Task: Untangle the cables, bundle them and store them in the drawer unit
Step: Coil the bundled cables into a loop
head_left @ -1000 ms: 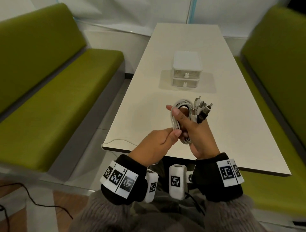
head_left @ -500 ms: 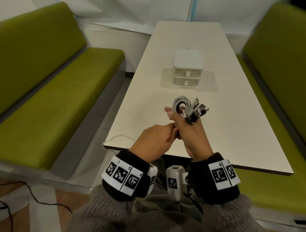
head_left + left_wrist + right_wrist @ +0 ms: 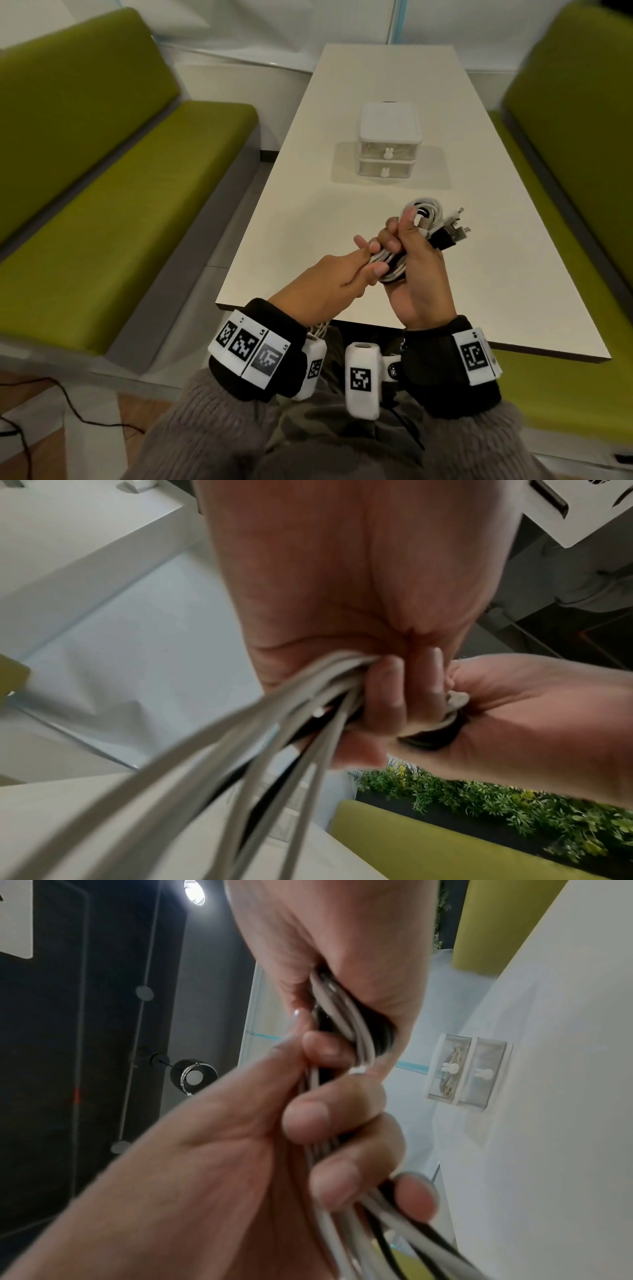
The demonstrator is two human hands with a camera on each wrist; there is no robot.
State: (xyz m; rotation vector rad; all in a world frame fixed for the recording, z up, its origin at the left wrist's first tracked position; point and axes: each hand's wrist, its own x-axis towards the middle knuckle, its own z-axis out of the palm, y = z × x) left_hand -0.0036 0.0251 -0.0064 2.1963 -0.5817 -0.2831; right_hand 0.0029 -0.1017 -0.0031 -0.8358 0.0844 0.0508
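Note:
A bundle of white and black cables (image 3: 424, 219) is coiled in my right hand (image 3: 416, 270), held above the near end of the table, plugs sticking out to the right. My left hand (image 3: 346, 274) grips the loose strands (image 3: 240, 739) that run from the coil down past the table edge. In the right wrist view my left hand's fingers (image 3: 322, 1118) curl round the strands just below the coil (image 3: 346, 1015). The white two-drawer unit (image 3: 388, 140) stands shut at mid-table, a coiled cable visible in its top drawer (image 3: 450, 1066).
The pale table (image 3: 496, 260) stretches away between two green benches (image 3: 113, 192) (image 3: 579, 113). A thin black cord (image 3: 68, 401) lies on the floor at the lower left. Green plants (image 3: 514, 813) show behind a bench in the left wrist view.
My right hand has turned the coil and shifted it slightly right. My left hand has slid along the strands, pulling the loose lengths up off the table edge.

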